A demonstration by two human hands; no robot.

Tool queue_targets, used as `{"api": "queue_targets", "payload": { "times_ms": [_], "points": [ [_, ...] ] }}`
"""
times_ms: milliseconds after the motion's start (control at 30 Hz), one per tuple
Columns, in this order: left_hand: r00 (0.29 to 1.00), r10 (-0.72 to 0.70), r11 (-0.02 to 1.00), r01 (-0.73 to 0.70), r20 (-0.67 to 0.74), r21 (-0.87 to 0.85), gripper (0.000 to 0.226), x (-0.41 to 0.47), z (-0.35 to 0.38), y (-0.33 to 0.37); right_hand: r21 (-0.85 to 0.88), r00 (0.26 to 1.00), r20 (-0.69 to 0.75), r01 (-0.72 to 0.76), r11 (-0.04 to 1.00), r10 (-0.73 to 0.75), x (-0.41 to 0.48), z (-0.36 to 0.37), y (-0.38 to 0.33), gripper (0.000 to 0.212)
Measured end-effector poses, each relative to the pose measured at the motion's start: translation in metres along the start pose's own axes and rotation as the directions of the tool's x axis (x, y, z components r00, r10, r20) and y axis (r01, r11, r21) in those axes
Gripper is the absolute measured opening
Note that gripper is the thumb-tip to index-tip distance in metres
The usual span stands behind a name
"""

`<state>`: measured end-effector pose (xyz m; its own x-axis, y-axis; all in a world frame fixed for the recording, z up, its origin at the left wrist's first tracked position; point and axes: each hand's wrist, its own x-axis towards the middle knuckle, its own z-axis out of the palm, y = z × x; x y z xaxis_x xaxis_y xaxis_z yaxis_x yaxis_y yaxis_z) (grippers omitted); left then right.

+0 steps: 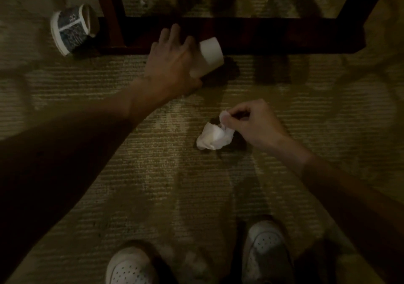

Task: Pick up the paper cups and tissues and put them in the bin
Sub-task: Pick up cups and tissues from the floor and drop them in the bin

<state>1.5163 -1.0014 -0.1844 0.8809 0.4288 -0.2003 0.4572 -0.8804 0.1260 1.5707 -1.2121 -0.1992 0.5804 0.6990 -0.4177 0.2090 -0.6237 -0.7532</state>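
down on the carpet [153,174], seen from my head view, my left hand [172,58] lies against the white paper cup [211,51], which is on its side right by the dark wooden frame [262,34]. my fingers are spread and fairly straight over it, thumb low by its near end; i cannot tell whether i have truly closed round it. i'd wrap the wall lightly, since a hard squeeze would likely crush it, and draw it away from the frame. my right hand [255,126] pinches a corner of the crumpled tissue [213,138] between thumb and forefinger, the other fingers curled in. gathering more of it should stop it tearing. a patterned cup [70,30] lies tipped over well to the left, beside the frame's leg. my shoes [264,246] are below. no bin shows.
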Motion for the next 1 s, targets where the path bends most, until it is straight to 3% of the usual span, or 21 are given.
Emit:
{"api": "queue_targets", "payload": {
  "times_ms": [133, 267, 333, 400, 533, 700, 867, 1000],
  "points": [
    [0.997, -0.046, 0.985, 0.057, 0.066, -0.162, 0.081, -0.011, -0.009, -0.023, -0.024, 0.997, 0.0, 0.075, 0.997, -0.075, 0.007, 0.0, -0.017, 0.01],
    [0.956, -0.164, 0.846, 0.264, 0.245, -0.464, 0.095, -0.041, -0.015, -0.065, -0.09, 0.985, 0.033, 0.169, 0.982, -0.167, 0.024, 0.005, -0.052, 0.006],
    [0.942, -0.171, 0.791, 0.306, 0.289, -0.53, 0.099, -0.057, -0.017, -0.084, -0.142, 0.971, 0.093, 0.231, 0.962, -0.22, 0.034, 0.009, -0.074, 0.013],
    [0.931, -0.167, 0.77, 0.328, 0.323, -0.547, 0.088, -0.068, -0.019, -0.098, -0.167, 0.956, 0.144, 0.278, 0.946, -0.255, 0.043, 0.014, -0.093, 0.007],
    [0.939, -0.069, 0.744, 0.273, 0.336, -0.61, 0.065, -0.082, -0.027, -0.115, -0.248, 0.92, 0.219, 0.373, 0.894, -0.323, 0.062, 0.028, -0.125, 0.01],
    [0.95, 0.035, 0.702, 0.197, 0.31, -0.684, 0.059, -0.094, -0.041, -0.129, -0.259, 0.885, 0.313, 0.43, 0.865, -0.346, 0.073, 0.04, -0.153, 0.015],
    [0.956, 0.042, 0.732, 0.169, 0.291, -0.66, 0.073, -0.091, -0.045, -0.143, -0.315, 0.874, 0.42, 0.394, 0.863, -0.245, 0.092, 0.045, -0.162, 0.056],
    [0.959, 0.09, 0.684, 0.136, 0.268, -0.717, 0.079, -0.083, -0.052, -0.149, -0.272, 0.797, 0.597, 0.307, 0.912, -0.09, 0.104, 0.042, -0.168, 0.079]
  ]
}}
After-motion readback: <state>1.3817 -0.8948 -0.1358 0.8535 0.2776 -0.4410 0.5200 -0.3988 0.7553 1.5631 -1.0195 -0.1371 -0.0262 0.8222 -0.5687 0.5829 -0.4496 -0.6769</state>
